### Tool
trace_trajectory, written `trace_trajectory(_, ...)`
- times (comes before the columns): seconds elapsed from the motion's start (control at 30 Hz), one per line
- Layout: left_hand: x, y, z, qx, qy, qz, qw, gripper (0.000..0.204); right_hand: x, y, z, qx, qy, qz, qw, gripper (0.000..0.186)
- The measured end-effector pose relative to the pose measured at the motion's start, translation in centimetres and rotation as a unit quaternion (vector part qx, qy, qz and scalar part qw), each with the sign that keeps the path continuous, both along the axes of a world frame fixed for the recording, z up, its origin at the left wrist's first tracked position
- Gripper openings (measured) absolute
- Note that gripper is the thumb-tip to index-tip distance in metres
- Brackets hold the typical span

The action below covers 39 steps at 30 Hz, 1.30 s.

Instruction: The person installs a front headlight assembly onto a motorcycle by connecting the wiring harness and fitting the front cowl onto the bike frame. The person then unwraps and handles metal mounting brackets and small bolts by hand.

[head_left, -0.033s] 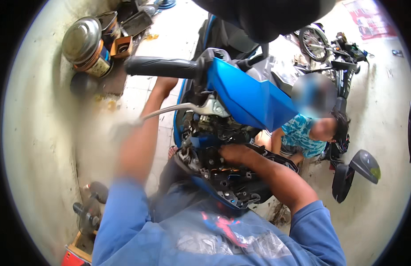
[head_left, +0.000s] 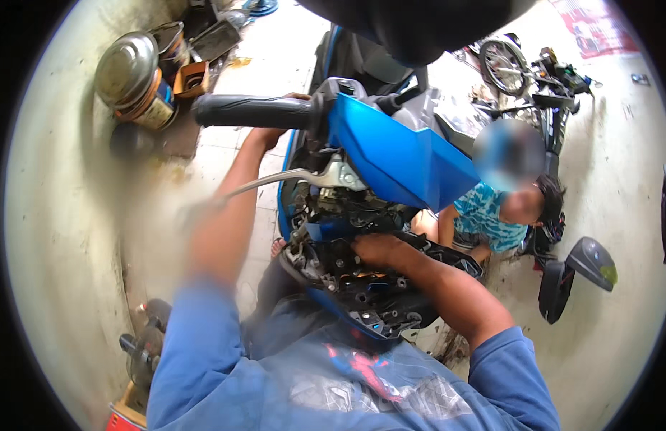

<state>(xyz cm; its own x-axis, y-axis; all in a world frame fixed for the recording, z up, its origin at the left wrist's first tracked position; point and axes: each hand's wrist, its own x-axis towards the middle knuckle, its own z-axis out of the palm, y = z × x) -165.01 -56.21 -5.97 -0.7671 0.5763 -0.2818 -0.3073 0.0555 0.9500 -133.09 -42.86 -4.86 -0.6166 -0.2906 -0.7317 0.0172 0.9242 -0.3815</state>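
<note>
A motorbike with its front opened up stands directly before the person, between the two arms and under both hands. The right hand is lowered into the dark front housing, below the blue cover, with the bike's exposed parts all round its fingers. It looks bent at the knuckles, but the fingertips are hidden, so I cannot tell whether it grasps a part or only rests there. The left hand reaches forward along the bike's left side and passes beneath the black rubber handle, which hides much of it; whether it is clenched or loose cannot be told. The bike's body lies just to the right of that hand. The silver lever crosses above the left forearm, its outer end blurred. Beyond the right forearm, a co-worker in a turquoise patterned shirt is low down on the bike's far side. Another motorbike's wheel shows farther off, and a tin with a round metal lid stands by the left wall, well apart from both hands
</note>
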Motion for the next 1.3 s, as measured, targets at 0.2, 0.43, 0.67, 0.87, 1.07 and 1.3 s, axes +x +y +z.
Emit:
trace_trajectory(0.2,-4.8,7.1,-2.4,0.027,-0.16,-0.182,0.97,0.017,-2.7,1.8,0.1,0.025,0.002,-0.003,1.0,0.02)
trace_trajectory(0.43,-0.9,8.2,-1.2,0.039,-0.12,-0.167,0.978,0.017,-2.2,2.1,0.8,0.024,-0.05,-0.018,0.998,0.02)
trace_trajectory(0.67,-1.0,5.8,-1.2,0.055,-0.087,-0.161,0.982,0.017,-2.7,2.9,1.9,0.042,-0.064,-0.037,0.996,0.023)
trace_trajectory(0.87,-0.1,5.5,-0.8,0.069,-0.061,-0.123,0.988,0.016,-2.4,3.2,2.4,0.034,-0.036,-0.033,0.998,0.018)
trace_trajectory(1.07,0.1,5.5,-0.7,0.082,-0.038,-0.078,0.993,0.016,-2.9,3.0,3.2,0.029,-0.046,-0.048,0.997,0.018)
trace_trajectory(1.3,0.2,4.6,-0.5,0.099,-0.013,-0.018,0.995,0.016,-2.6,3.4,2.9,0.042,-0.057,-0.063,0.995,0.019)
